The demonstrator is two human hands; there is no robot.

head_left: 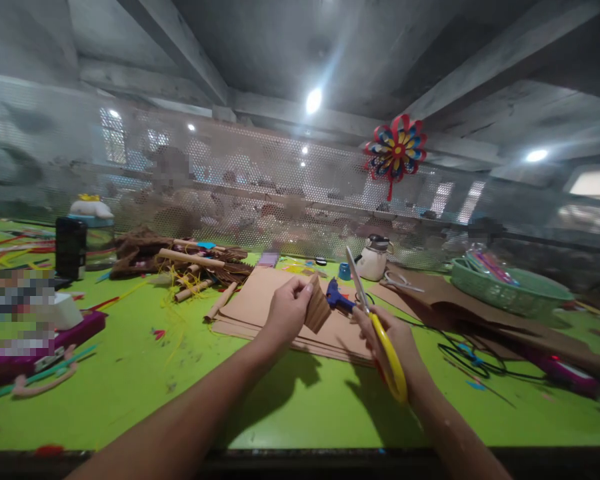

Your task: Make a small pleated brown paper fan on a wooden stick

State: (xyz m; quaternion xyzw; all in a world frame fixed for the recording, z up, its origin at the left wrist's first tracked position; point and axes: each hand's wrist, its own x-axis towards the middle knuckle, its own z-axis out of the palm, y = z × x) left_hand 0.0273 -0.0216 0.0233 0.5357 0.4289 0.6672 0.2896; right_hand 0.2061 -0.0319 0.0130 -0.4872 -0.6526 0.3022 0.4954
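My left hand [289, 308] pinches a small piece of brown corrugated cardboard [319, 310] between thumb and fingers, above a stack of brown paper sheets [250, 297]. In my right hand [393, 337] is a pair of scissors [391, 360] with yellow handles, its blades pointing up and away from me. The blades are apart from the cardboard. Just behind the hands lies a blue glue gun [339, 298], partly hidden by the right hand. A small blue cap [345, 271] stands beyond it.
Rolled paper tubes and yellow strands [195, 267] lie at the back left. A white jug [373, 259], a green basket [510, 287] and a black cable [473, 360] are on the right. A perforated screen [280, 193] bounds the green table [180, 413] at the back.
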